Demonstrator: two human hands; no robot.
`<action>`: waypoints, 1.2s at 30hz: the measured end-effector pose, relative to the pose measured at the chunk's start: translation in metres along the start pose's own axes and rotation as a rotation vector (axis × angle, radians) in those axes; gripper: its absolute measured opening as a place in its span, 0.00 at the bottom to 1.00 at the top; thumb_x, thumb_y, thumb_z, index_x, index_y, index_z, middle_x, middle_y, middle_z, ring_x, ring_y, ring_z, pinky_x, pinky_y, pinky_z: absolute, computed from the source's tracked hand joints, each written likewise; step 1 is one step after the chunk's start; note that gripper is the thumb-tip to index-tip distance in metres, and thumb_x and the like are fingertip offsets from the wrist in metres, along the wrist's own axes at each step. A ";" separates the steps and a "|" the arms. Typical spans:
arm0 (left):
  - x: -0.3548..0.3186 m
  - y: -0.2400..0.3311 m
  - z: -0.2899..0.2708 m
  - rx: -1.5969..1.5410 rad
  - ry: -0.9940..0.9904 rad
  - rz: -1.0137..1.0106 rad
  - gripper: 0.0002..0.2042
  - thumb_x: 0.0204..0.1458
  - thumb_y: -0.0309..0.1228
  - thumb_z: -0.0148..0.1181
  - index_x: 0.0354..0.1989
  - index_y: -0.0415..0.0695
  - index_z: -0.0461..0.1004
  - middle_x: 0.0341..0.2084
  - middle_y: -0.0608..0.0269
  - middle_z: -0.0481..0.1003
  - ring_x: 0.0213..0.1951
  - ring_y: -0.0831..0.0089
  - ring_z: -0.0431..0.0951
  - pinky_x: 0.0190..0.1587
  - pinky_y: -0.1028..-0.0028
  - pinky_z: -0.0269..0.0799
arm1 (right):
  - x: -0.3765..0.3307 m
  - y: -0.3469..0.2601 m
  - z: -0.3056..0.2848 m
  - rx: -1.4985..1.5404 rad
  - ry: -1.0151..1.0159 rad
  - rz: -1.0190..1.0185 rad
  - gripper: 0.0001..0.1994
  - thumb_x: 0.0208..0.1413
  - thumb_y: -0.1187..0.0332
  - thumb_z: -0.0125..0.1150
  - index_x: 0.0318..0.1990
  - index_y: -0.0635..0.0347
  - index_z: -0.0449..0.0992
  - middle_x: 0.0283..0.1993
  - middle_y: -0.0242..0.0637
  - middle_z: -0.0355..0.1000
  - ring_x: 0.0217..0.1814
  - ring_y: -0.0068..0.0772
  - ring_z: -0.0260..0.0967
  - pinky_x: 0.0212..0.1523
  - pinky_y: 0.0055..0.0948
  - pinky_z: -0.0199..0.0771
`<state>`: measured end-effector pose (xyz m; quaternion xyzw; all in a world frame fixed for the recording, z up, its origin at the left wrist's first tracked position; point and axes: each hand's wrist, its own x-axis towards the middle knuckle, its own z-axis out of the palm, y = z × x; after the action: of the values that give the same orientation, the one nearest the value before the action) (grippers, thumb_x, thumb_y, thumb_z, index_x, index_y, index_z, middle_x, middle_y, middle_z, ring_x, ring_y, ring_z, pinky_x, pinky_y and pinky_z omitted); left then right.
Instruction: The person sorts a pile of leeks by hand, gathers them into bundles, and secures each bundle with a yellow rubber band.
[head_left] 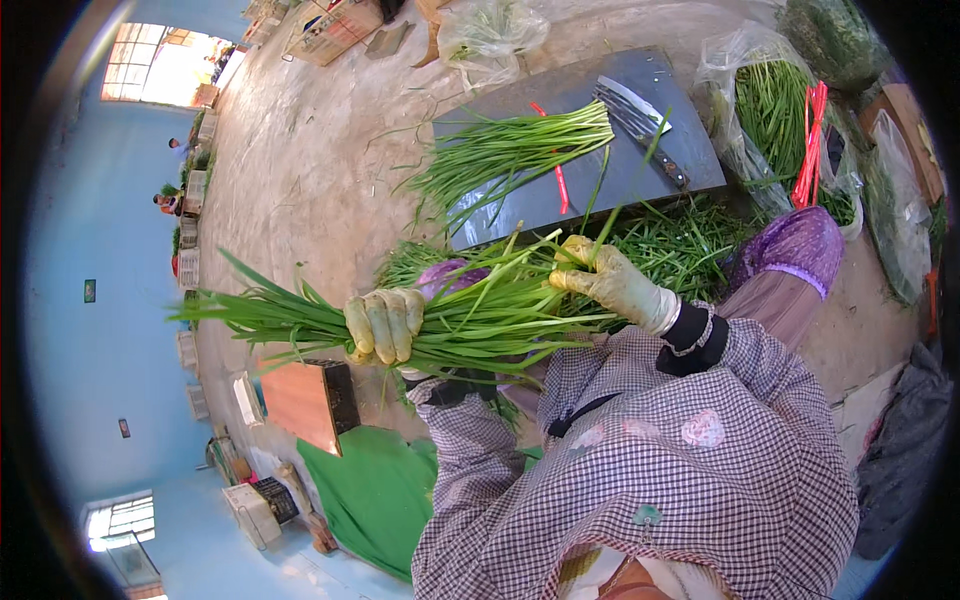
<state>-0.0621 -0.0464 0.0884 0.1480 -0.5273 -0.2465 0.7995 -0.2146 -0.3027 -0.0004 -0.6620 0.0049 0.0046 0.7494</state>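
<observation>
In yellowed, stained gloves, both my hands work on long green leaves that look like garlic chives. My left hand (pixel 385 325) is wrapped round the middle of a loose bunch of chives (pixel 480 325), held sideways above my lap. At the bunch's right end, my right hand (pixel 612 282) pinches a few chive stalks, with leaf ends sticking up beside the fingers. Beyond them, a neater bundle of chives (pixel 520 150) lies on a dark board (pixel 485 225), over a red tie strip (pixel 562 188). A broad-bladed knife (pixel 635 108) with a dark handle rests at the bundle's right end.
Loose green trimmings (pixel 680 245) pile up below the board. At the right stands an open clear bag (pixel 720 75) of chives, with red strips (pixel 812 140) hanging over it. A brown-topped crate (pixel 300 400) and green cloth (pixel 375 490) lie left. Distant people (pixel 168 203) sit along the blue wall.
</observation>
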 end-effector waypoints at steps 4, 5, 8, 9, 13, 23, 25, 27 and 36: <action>-0.005 0.002 0.004 0.007 0.022 0.029 0.04 0.64 0.33 0.61 0.41 0.48 0.74 0.22 0.70 0.80 0.24 0.76 0.80 0.43 0.72 0.70 | -0.010 0.015 0.001 -1.106 0.257 -0.381 0.15 0.57 0.65 0.68 0.48 0.62 0.76 0.49 0.42 0.72 0.49 0.47 0.70 0.55 0.42 0.70; -0.006 0.001 0.004 0.006 0.028 0.052 0.04 0.64 0.33 0.61 0.41 0.48 0.74 0.22 0.70 0.79 0.25 0.76 0.80 0.43 0.72 0.70 | -0.012 0.020 -0.001 -1.010 0.279 -0.313 0.15 0.57 0.62 0.66 0.47 0.61 0.76 0.50 0.44 0.71 0.50 0.48 0.69 0.53 0.43 0.69; -0.011 -0.006 0.006 -0.009 0.035 0.031 0.04 0.67 0.30 0.57 0.38 0.50 0.71 0.21 0.72 0.77 0.24 0.78 0.78 0.45 0.72 0.69 | -0.022 0.037 -0.009 -1.267 0.287 -0.364 0.11 0.58 0.60 0.60 0.41 0.57 0.75 0.45 0.39 0.72 0.50 0.43 0.70 0.50 0.41 0.68; -0.012 -0.007 0.005 -0.018 0.021 0.048 0.03 0.67 0.31 0.57 0.39 0.49 0.72 0.21 0.71 0.78 0.25 0.77 0.79 0.44 0.72 0.69 | -0.028 0.042 -0.015 -1.269 0.282 -0.339 0.11 0.58 0.62 0.60 0.42 0.58 0.76 0.45 0.40 0.72 0.48 0.44 0.71 0.49 0.41 0.71; -0.014 -0.003 -0.001 -0.095 -0.056 0.156 0.05 0.67 0.33 0.58 0.40 0.47 0.72 0.23 0.67 0.78 0.25 0.75 0.80 0.41 0.72 0.69 | -0.044 0.057 -0.060 -1.350 -0.090 0.124 0.13 0.58 0.61 0.59 0.45 0.59 0.78 0.45 0.42 0.75 0.48 0.46 0.76 0.48 0.44 0.75; 0.007 0.005 -0.002 -0.223 -0.273 0.129 0.04 0.64 0.30 0.59 0.39 0.44 0.74 0.23 0.62 0.80 0.26 0.70 0.82 0.42 0.67 0.72 | -0.005 0.018 -0.081 -0.599 0.066 -0.136 0.27 0.60 0.51 0.66 0.63 0.54 0.75 0.60 0.43 0.75 0.63 0.45 0.72 0.63 0.42 0.71; 0.017 -0.003 -0.004 -0.273 -0.366 0.108 0.05 0.64 0.31 0.59 0.40 0.44 0.74 0.24 0.61 0.81 0.26 0.69 0.82 0.43 0.67 0.72 | 0.012 0.003 -0.062 -0.518 0.093 -0.374 0.25 0.61 0.54 0.67 0.62 0.53 0.75 0.62 0.40 0.74 0.64 0.44 0.71 0.64 0.41 0.70; 0.020 -0.012 0.001 -0.264 -0.347 0.089 0.05 0.64 0.32 0.59 0.41 0.44 0.74 0.24 0.62 0.81 0.27 0.69 0.82 0.43 0.67 0.72 | 0.026 -0.007 -0.045 -0.564 0.034 -0.508 0.24 0.60 0.56 0.67 0.63 0.52 0.75 0.63 0.39 0.73 0.65 0.44 0.71 0.64 0.41 0.70; 0.022 -0.013 0.001 -0.201 -0.352 0.028 0.05 0.66 0.32 0.58 0.41 0.45 0.73 0.25 0.62 0.81 0.27 0.71 0.82 0.39 0.70 0.70 | 0.025 0.034 -0.030 -0.865 0.151 -0.721 0.06 0.58 0.65 0.61 0.41 0.48 0.81 0.46 0.31 0.75 0.53 0.39 0.73 0.54 0.39 0.75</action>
<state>-0.0590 -0.0696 0.0990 0.0146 -0.6338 -0.3089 0.7090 -0.1901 -0.3281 -0.0383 -0.8671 -0.1703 -0.2972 0.3616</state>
